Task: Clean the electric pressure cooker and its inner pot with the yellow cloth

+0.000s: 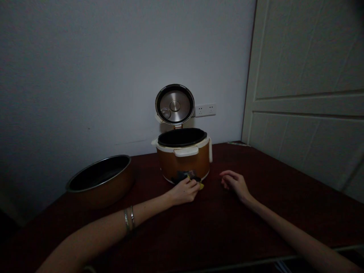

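Observation:
An orange rice cooker [167, 161] with white trim stands on the dark red table, its round lid [182, 106] raised against the wall. Its dark inner pot [182, 138] shows inside the rim. At the lower front, by the dark control panel [182, 175], my left hand [184, 190] is closed with its fingers pinched. A small yellow piece [201, 186] pokes out beside those fingers; its kind is too dim to tell. My right hand [234, 184] rests just right of the cooker, fingers loosely curled, with nothing visible in them.
A wide pot [108, 185] with an orange outside and dark inside stands to the left, near the wall. Behind the cooker is a white wall socket [206, 110]. A pale panelled door [298, 106] borders the table [278, 201] on the right.

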A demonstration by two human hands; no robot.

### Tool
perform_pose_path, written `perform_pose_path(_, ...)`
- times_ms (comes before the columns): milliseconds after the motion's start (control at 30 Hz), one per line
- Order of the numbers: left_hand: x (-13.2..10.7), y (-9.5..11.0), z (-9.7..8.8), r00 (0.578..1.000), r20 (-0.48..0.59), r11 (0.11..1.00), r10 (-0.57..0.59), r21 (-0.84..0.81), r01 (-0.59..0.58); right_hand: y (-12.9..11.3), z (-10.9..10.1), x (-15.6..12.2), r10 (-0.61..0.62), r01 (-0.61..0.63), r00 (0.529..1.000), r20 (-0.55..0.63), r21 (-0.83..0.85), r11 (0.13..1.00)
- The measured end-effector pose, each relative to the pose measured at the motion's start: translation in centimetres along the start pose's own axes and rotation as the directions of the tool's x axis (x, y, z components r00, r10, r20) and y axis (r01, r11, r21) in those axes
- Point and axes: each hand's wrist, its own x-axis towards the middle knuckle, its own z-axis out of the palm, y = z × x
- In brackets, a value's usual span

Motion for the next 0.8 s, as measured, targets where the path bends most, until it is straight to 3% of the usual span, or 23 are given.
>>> perform_pose_path(100,2.0,0.3,-0.3,0.998,-0.003,0.998,-0.062,-0.024,0.062,-0.4,0.6,-0.2,0.015,-0.01,0.99,0.143,-0.039,0.999)
perform_pose_path(233,5.0,1.2,-1.6,0.95,-0.046,0.933,-0.31,-0.206,0.295,-1.0,0.8,-0.1,-0.028,0.031,0.978,0.205,-0.013,0.999)
perform_pose_path(333,6.7,2.4,-2.2,0.849,-0.076,0.778,-0.523,-0.451,0.438,-1.4,0.7,0.0,0.0,-0.022,0.972,0.233,0.093,0.995)
perform_pose_path(467,7.7,3.8,-1.7,0.692,-0.018,0.494,-0.721,-0.714,0.496,-1.6,0.6,-0.5,0.148,-0.213,0.939,0.31,0.188,0.959)
perform_pose_path(567,7.4,4.6,-1.0,0.624,0.064,0.352,-0.779,-0.778,0.52,-1.7,0.6,-0.9,0.169,-0.219,0.912,0.374,0.097,0.971)
perform_pose_path(800,4.4,5.5,-0.8,0.61,0.293,0.292,-0.736,-0.674,0.678,-2.1,0.4,-1.5,0.197,-0.066,0.818,0.541,-0.251,0.966)
